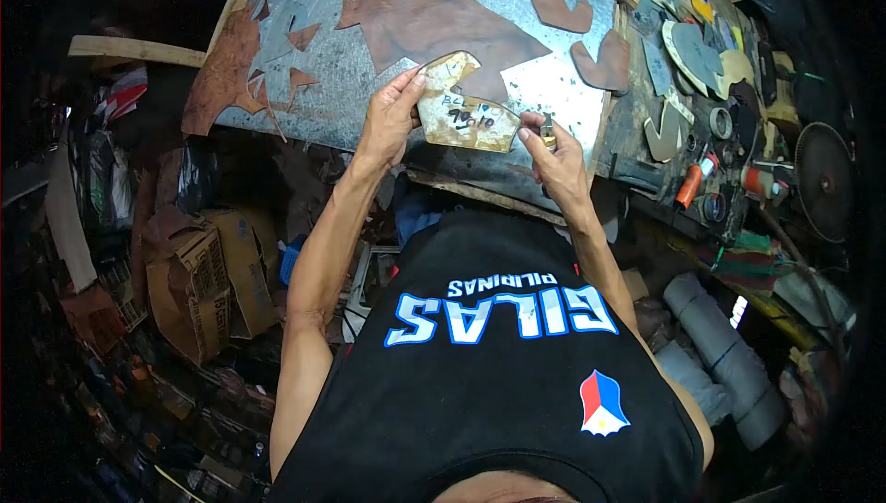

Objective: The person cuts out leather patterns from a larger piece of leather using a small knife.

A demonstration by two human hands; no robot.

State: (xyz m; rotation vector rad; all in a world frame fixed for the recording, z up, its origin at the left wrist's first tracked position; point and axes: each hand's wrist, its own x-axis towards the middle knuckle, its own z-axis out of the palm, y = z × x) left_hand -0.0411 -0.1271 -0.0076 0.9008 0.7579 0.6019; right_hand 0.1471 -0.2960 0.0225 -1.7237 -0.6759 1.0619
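- Holding a tan card template point(464, 106) with handwriting on it, the left hand point(389, 115) closes thumb and fingers on its left edge, over the near edge of the metal sheet point(369, 69).
- The right hand point(552, 154) touches the lower right corner of the template and is closed on a small tool point(547, 130); I cannot tell what kind.
- The template looks light, thin and fairly stiff, so it probably bends if pressed in the middle; its edges seem the best place to take hold.
- A large brown leather piece point(434, 18) lies flat on the sheet just behind it, and it looks soft and limp.
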